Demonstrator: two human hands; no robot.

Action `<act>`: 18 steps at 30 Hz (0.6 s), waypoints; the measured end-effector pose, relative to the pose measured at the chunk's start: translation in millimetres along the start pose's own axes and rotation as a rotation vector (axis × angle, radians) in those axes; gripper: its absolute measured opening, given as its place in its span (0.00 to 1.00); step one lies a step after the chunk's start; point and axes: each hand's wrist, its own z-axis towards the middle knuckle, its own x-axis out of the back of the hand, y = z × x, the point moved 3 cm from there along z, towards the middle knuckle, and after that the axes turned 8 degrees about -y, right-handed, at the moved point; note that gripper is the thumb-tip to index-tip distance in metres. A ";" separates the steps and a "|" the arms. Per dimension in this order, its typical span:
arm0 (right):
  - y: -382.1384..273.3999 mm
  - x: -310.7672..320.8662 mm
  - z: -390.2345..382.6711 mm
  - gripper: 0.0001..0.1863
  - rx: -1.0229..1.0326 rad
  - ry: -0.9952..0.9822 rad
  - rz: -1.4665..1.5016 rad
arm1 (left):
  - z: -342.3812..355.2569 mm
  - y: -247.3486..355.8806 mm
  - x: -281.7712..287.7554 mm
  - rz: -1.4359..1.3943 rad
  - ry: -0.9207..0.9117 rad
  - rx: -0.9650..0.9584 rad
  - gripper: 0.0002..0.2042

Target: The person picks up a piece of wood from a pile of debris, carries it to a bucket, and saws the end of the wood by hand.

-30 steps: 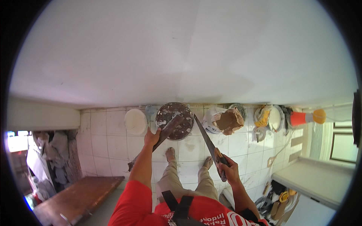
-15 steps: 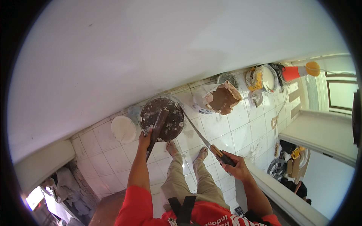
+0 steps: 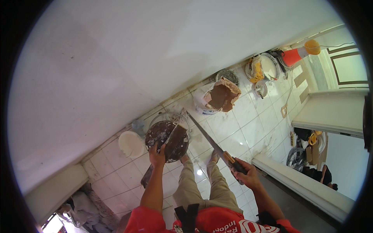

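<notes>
My left hand is closed around a long, flat brown board, tilted over a round dark thing spotted with white. Whether that round thing is a bucket's top or a lid, I cannot tell. A clear rim shows just behind it. The board's lower end sticks out below my left wrist. In my right hand is the dark handle of a trowel-like tool, its long, narrow metal blade seen nearly edge-on. The blade points up and left, its tip near the round thing's right side.
A white round tub stands left of the round thing. Along the wall are an open paper bag of brown powder, a bucket of white material and an orange cone. A white ledge runs at my right.
The view has turned slightly, shifting the scene. My left hand has come further over the round dark thing, and the board slants more to the right. Both tools are still held.
</notes>
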 end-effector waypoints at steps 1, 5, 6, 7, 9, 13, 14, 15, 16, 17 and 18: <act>1.4 -0.8 -5.8 0.33 0.038 0.009 -0.003 | 4.3 7.6 -3.7 0.024 -0.008 -0.029 0.29; 6.7 -8.9 -17.9 0.33 0.105 0.095 -0.062 | 50.4 45.1 -18.3 0.034 -0.040 -0.149 0.21; 11.0 -11.5 -23.3 0.33 0.123 0.110 -0.059 | 57.1 52.1 -22.0 0.022 -0.048 -0.169 0.20; 16.3 -12.7 -28.6 0.34 0.141 0.123 -0.057 | 63.5 58.5 -25.6 0.039 -0.076 -0.172 0.19; 26.8 -11.5 -38.4 0.34 0.138 0.141 -0.111 | 73.5 73.3 -35.5 0.069 -0.141 -0.181 0.17; 38.3 -11.7 -49.0 0.35 0.180 0.110 -0.190 | 80.4 88.6 -50.8 0.051 -0.163 -0.253 0.16; 34.5 -16.5 -51.9 0.35 0.181 0.086 -0.186 | 79.1 88.8 -54.5 0.031 -0.151 -0.268 0.16; 33.8 -19.6 -52.8 0.35 0.182 0.061 -0.183 | 77.9 89.0 -57.9 0.011 -0.139 -0.282 0.16; 38.1 -19.7 -51.3 0.35 0.171 0.035 -0.191 | 77.7 89.7 -61.0 0.024 -0.118 -0.296 0.15; 37.6 -21.1 -48.6 0.34 0.223 0.031 -0.236 | 78.3 92.6 -62.9 0.039 -0.100 -0.313 0.15; 35.5 -23.2 -44.2 0.34 0.274 0.025 -0.280 | 78.4 94.4 -63.2 0.054 -0.081 -0.329 0.15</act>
